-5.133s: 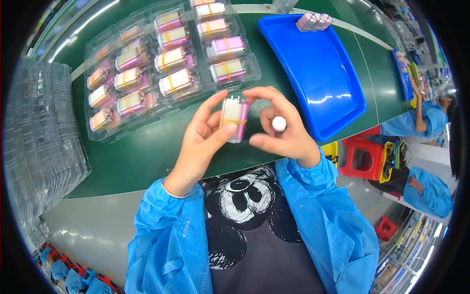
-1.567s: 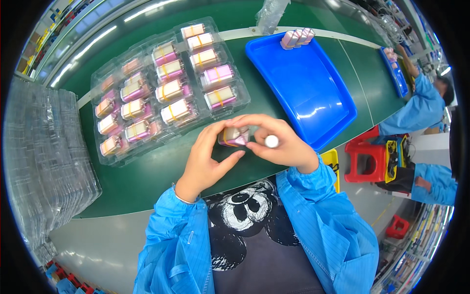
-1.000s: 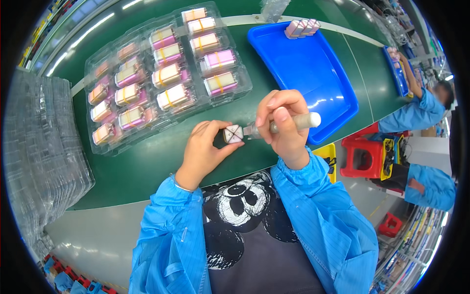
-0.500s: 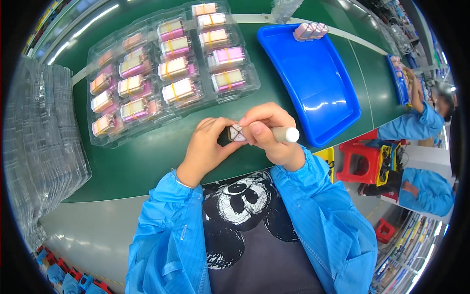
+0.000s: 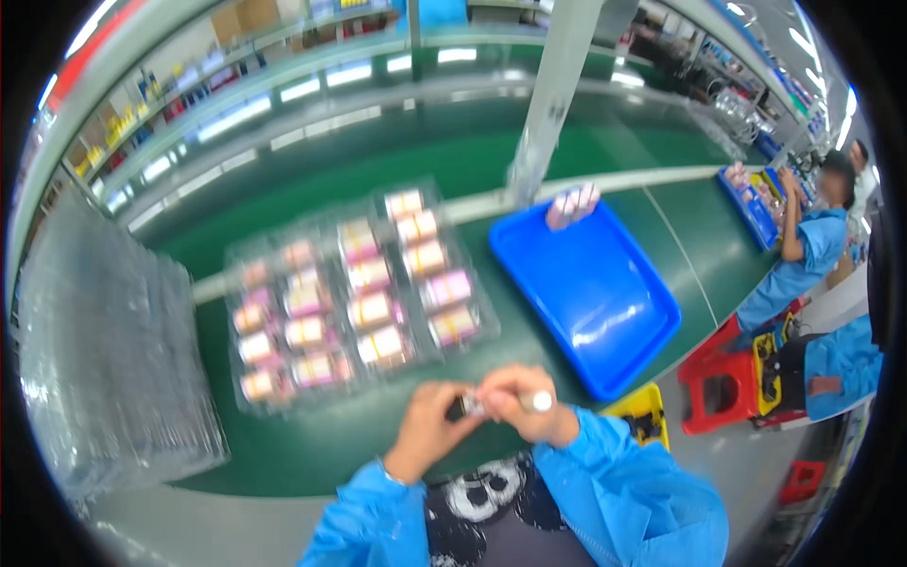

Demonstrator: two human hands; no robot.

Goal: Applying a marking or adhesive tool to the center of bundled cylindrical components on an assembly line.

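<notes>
My left hand (image 5: 425, 430) pinches a small block (image 5: 472, 405) with a dark side and a pale end, low over the green table. My right hand (image 5: 520, 404) grips a thick pale stick with a round white end (image 5: 540, 402), close against the block. Blur and my fingers hide where the two meet. Beyond my hands lies a clear plastic tray (image 5: 480, 300) with rows of pink and cream blocks (image 5: 381, 345), some bound by yellow bands. To the right stands a blue tray (image 5: 605, 293); a few pink-white blocks (image 5: 573, 205) sit at its far edge.
Tall stacked clear trays (image 5: 113, 350) stand at the left. A metal post (image 5: 557, 94) rises behind the blue tray. A yellow bin (image 5: 644, 416) and red stool (image 5: 713, 383) are beyond the table's right edge. A person in blue (image 5: 812, 236) works at the far right.
The view has tilted up, so the table and my hands appear lower and the shelves behind come into sight. Both hands keep their holds, close together.
</notes>
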